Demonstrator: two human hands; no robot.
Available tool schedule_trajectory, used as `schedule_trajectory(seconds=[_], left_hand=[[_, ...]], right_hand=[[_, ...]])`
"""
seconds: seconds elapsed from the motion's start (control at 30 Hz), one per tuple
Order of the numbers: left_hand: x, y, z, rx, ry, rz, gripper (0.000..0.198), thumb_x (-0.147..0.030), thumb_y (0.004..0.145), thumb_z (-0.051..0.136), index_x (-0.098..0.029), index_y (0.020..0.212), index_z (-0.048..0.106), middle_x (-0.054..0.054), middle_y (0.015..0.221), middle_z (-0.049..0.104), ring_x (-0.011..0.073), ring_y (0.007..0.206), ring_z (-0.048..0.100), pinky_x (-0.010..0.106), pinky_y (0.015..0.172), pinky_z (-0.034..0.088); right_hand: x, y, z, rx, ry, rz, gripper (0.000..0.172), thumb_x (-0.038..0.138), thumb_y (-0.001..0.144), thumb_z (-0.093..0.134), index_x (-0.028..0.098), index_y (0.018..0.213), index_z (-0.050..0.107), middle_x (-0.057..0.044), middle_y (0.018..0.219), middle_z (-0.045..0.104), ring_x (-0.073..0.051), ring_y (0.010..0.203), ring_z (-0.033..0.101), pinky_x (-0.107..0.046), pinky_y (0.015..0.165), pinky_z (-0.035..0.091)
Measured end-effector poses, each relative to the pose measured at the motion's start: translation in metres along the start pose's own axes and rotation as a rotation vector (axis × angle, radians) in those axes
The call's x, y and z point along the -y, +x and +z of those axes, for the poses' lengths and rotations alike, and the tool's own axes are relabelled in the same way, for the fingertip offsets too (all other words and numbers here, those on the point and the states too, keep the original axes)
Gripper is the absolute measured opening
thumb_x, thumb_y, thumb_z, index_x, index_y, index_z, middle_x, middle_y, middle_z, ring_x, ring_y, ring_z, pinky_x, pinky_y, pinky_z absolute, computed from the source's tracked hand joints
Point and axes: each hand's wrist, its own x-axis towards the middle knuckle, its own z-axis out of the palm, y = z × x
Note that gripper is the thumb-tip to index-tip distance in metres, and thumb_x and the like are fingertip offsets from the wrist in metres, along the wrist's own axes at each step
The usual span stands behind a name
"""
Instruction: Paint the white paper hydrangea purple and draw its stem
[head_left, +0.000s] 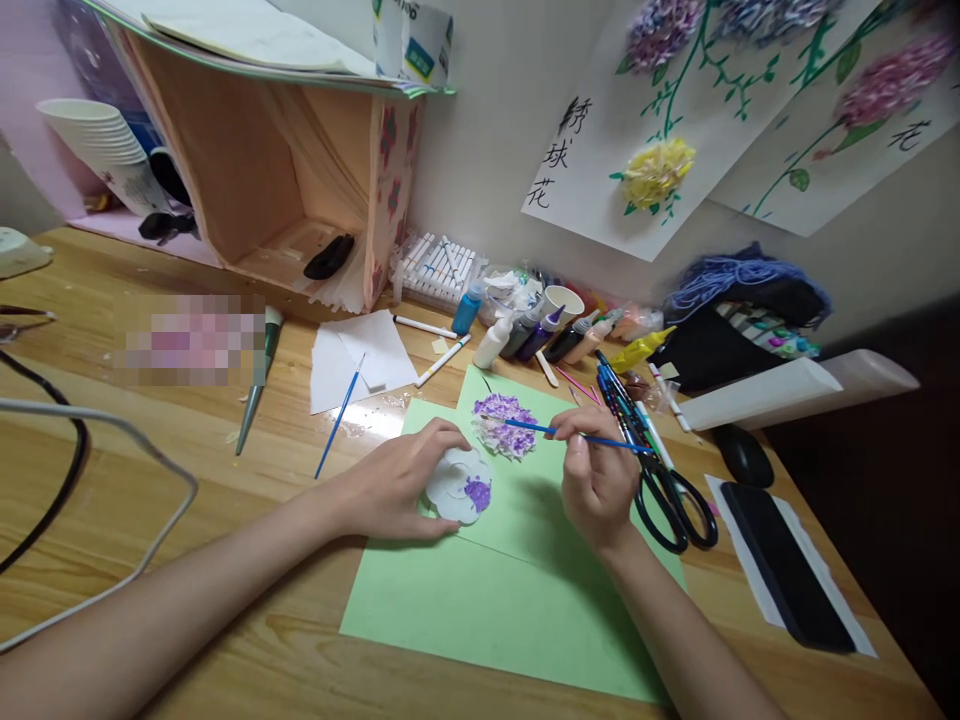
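A light green sheet of paper [510,590] lies on the wooden desk. On it sits a crumpled paper flower [504,424] dabbed with purple paint. My right hand [596,475] pinches a thin blue paintbrush [592,439], its tip touching the flower. My left hand [397,480] rests on the sheet's left edge, fingers curled against a white flower-shaped palette [459,485] with a blob of purple paint.
Black scissors [671,500] and pens lie right of my right hand. Paint bottles [525,335], a paper cup and marker box stand behind. A spare blue brush [341,412] and white paper lie at the left. A cable [97,480] loops at the left; a black mouse [742,455] sits at the right.
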Motion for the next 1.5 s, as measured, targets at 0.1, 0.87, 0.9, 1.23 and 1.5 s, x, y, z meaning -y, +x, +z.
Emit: schedule_trajectory(seconds=[0.1, 0.87, 0.9, 1.23, 1.5], left_hand=[[0.000, 0.000, 0.000, -0.003, 0.001, 0.008, 0.065, -0.034, 0.076, 0.070, -0.024, 0.127, 0.031, 0.011, 0.123, 0.049, 0.0286, 0.112, 0.055, 0.041, 0.090, 0.050], [-0.001, 0.000, -0.001, 0.006, 0.023, -0.002, 0.066, -0.035, 0.076, 0.070, -0.024, 0.126, 0.029, 0.011, 0.122, 0.048, 0.0292, 0.109, 0.056, 0.043, 0.088, 0.052], [-0.001, 0.000, -0.001, 0.006, 0.024, -0.001, 0.067, -0.035, 0.076, 0.071, -0.024, 0.126, 0.029, 0.011, 0.122, 0.048, 0.0291, 0.110, 0.056, 0.043, 0.088, 0.051], [0.000, 0.000, 0.000, 0.011, 0.021, 0.001, 0.067, -0.035, 0.076, 0.071, -0.023, 0.126, 0.028, 0.012, 0.122, 0.048, 0.0293, 0.110, 0.056, 0.043, 0.088, 0.051], [0.000, 0.000, 0.001, -0.002, 0.022, 0.009, 0.067, -0.034, 0.075, 0.071, -0.023, 0.126, 0.029, 0.012, 0.123, 0.048, 0.0290, 0.110, 0.055, 0.042, 0.088, 0.052]], right_hand=[[-0.001, -0.001, 0.000, 0.047, -0.032, 0.009, 0.016, 0.014, 0.088, 0.040, 0.024, 0.081, 0.052, -0.001, 0.073, 0.057, -0.020, 0.073, 0.056, -0.036, 0.068, 0.043], [0.001, 0.007, -0.004, 0.109, -0.063, -0.131, 0.019, 0.008, 0.084, 0.044, 0.024, 0.087, 0.052, 0.000, 0.073, 0.059, -0.019, 0.071, 0.057, -0.034, 0.066, 0.044], [0.001, 0.007, -0.004, 0.086, -0.066, -0.136, 0.019, 0.008, 0.084, 0.044, 0.024, 0.086, 0.052, 0.000, 0.073, 0.059, -0.019, 0.071, 0.057, -0.034, 0.066, 0.044], [0.000, 0.008, -0.008, 0.064, -0.061, -0.170, 0.020, 0.006, 0.082, 0.045, 0.024, 0.086, 0.053, 0.000, 0.073, 0.059, -0.019, 0.071, 0.057, -0.034, 0.067, 0.044], [0.006, 0.005, -0.003, 0.122, -0.001, -0.064, 0.017, 0.009, 0.088, 0.043, 0.023, 0.088, 0.053, 0.000, 0.076, 0.060, -0.018, 0.075, 0.057, -0.033, 0.070, 0.044]])
